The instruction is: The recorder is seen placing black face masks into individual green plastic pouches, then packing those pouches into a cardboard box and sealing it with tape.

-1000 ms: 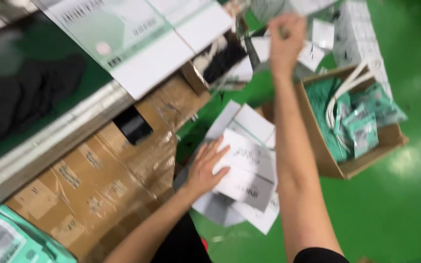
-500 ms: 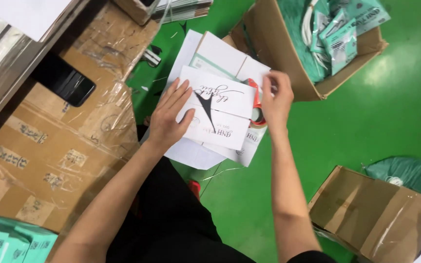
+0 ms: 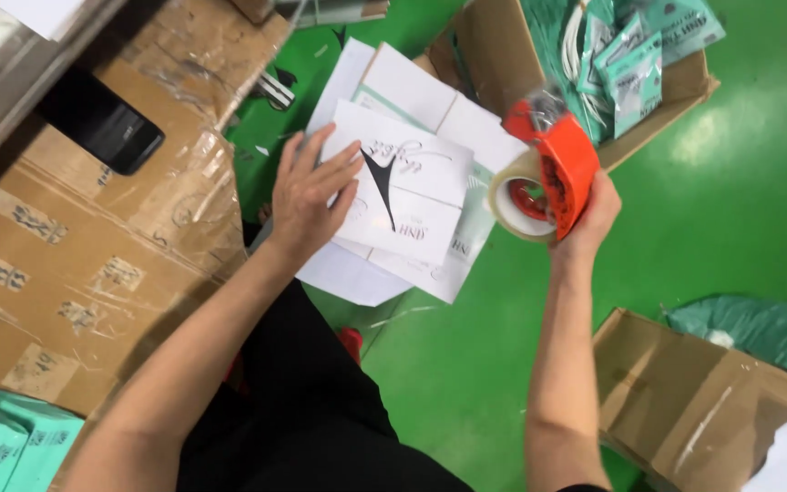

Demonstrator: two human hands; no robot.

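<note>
The left hand (image 3: pixel 307 196) lies flat with fingers spread, pressing down on a white box (image 3: pixel 403 196) that tops a stack of similar boxes on the green floor (image 3: pixel 758 219). Just to its right, the right hand (image 3: pixel 585 219) grips an orange tape dispenser (image 3: pixel 548 169), fingers closed round the handle, the clear roll hanging close above the box's right edge. This looks like the taping step, with the dispenser poised. The next move calls for a steady box and tape laid squarely on its edge. Beyond stands an open carton (image 3: pixel 494 55) of teal packets.
</note>
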